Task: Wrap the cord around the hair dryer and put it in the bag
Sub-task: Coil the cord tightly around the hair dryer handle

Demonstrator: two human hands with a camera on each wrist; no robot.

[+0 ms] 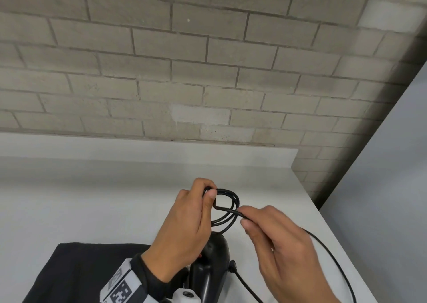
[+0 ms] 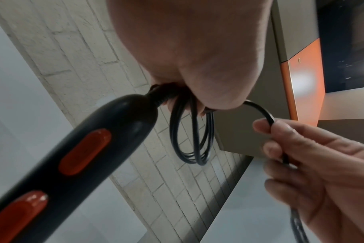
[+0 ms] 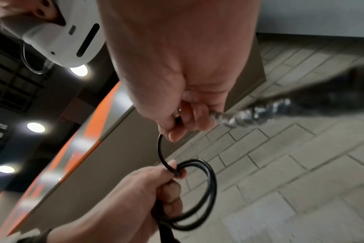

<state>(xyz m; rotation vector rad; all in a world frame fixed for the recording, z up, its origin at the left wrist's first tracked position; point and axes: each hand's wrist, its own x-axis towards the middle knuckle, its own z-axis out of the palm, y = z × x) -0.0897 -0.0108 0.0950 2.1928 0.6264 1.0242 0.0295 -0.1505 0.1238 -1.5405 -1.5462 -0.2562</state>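
The black hair dryer [image 1: 217, 247] hangs handle-up under my left hand [image 1: 209, 190]; its handle with orange-red buttons [image 2: 83, 148] fills the left wrist view. My left hand pinches several loops of the black cord [image 1: 227, 206] gathered at the handle's end, seen as a coil [image 2: 191, 139] and again as a coil [image 3: 208, 189] in the right wrist view. My right hand [image 1: 245, 216] pinches the loose cord just right of the coil. From there the cord trails [image 1: 332, 254] off the lower right. The black bag [image 1: 80, 272] lies flat at the lower left.
A white table [image 1: 92, 198] carries everything, its right edge [image 1: 335, 221] running diagonally close to my right hand. A grey brick wall [image 1: 184, 71] stands behind. Another stretch of cord [image 1: 245, 284] lies on the table beside the dryer.
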